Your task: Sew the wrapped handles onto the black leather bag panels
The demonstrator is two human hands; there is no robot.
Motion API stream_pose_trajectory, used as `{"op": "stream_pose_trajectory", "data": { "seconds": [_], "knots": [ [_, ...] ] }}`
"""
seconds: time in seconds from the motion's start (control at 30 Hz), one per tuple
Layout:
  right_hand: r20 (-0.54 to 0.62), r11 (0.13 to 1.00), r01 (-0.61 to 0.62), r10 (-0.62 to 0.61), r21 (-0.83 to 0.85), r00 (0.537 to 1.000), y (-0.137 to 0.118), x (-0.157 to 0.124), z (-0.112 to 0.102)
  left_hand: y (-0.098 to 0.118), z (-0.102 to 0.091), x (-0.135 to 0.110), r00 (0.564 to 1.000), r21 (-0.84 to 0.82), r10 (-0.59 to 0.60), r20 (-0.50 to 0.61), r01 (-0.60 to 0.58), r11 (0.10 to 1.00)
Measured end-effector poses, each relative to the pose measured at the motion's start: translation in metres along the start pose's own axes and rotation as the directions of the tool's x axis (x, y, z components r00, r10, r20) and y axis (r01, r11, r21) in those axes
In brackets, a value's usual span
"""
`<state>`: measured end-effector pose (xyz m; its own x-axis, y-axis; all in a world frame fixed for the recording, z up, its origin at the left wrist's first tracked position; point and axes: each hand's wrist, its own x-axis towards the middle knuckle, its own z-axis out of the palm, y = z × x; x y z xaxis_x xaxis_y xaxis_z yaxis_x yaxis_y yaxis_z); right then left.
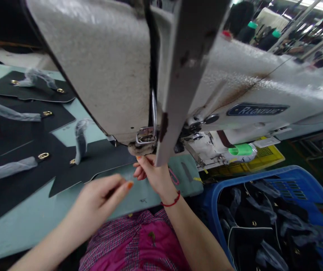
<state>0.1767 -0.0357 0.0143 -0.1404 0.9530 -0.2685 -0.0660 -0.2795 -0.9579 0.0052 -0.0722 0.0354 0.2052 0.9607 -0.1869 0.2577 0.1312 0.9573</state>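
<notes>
The white sewing machine (99, 67) fills the upper middle of my view. Right below its head is my right hand (155, 175), wrist circled by a red cord; its fingers are curled in a pinch beside the needle area, and whatever is between them is hidden. My left hand (102, 199), slightly blurred, hovers over the light green tabletop with fingers folded and thumb against them; I cannot make out anything held. Beyond it lies a black cut panel (105, 154) carrying a plastic-wrapped strap (81, 141) with gold hardware, its far edge running under the machine head.
More black panels (11, 131) with wrapped straps and gold rings cover the table on the left. A blue basket (291, 173) full of black pieces stands low at right, near a yellow crate (271, 154). A grey metal bar (189, 67) slants down before the machine.
</notes>
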Motion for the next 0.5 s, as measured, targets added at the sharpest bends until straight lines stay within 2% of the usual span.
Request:
{"op": "stream_pose_trajectory", "data": {
  "seconds": [0.03,0.07,0.1,0.17,0.2,0.27,0.37,0.43,0.5],
  "knots": [
    [0.0,1.0,0.013,-0.013,-0.007,1.0,0.0,0.0,0.0,-0.01,0.014,-0.004,0.994,-0.11,-0.066,0.083,0.075,0.991],
    [-0.003,1.0,0.024,-0.024,-0.014,1.0,0.0,0.0,0.001,-0.019,0.028,-0.005,0.982,-0.28,-0.144,0.126,0.174,0.944],
    [-0.009,0.999,0.035,-0.035,-0.02,0.999,-0.001,0.0,0.001,-0.027,0.038,-0.003,0.97,-0.453,-0.206,0.131,0.243,0.858],
    [-0.035,0.998,0.052,-0.053,-0.029,0.998,-0.002,-0.001,0.003,-0.037,0.05,0.009,0.961,-0.695,-0.25,0.116,0.259,0.671],
    [-0.049,0.998,0.058,-0.059,-0.03,0.997,-0.002,-0.002,0.003,-0.039,0.051,0.017,0.964,-0.755,-0.247,0.098,0.234,0.613],
    [-0.071,0.998,0.057,-0.058,-0.014,0.996,-0.002,-0.003,0.005,-0.036,0.048,0.034,0.963,-0.794,-0.266,0.04,0.192,0.577],
    [-0.083,0.996,0.008,-0.001,0.087,0.997,0.0,-0.006,0.006,-0.026,0.04,0.049,0.921,-0.813,-0.382,-0.073,0.167,0.558],
    [-0.066,0.979,-0.048,0.062,0.196,0.996,0.0,-0.007,0.005,-0.023,0.038,0.053,0.914,-0.842,-0.4,-0.065,0.165,0.514],
    [-0.032,0.951,-0.107,0.122,0.292,0.992,-0.001,-0.008,0.004,-0.022,0.039,0.052,0.93,-0.872,-0.366,0.008,0.186,0.453]
  ]
}}
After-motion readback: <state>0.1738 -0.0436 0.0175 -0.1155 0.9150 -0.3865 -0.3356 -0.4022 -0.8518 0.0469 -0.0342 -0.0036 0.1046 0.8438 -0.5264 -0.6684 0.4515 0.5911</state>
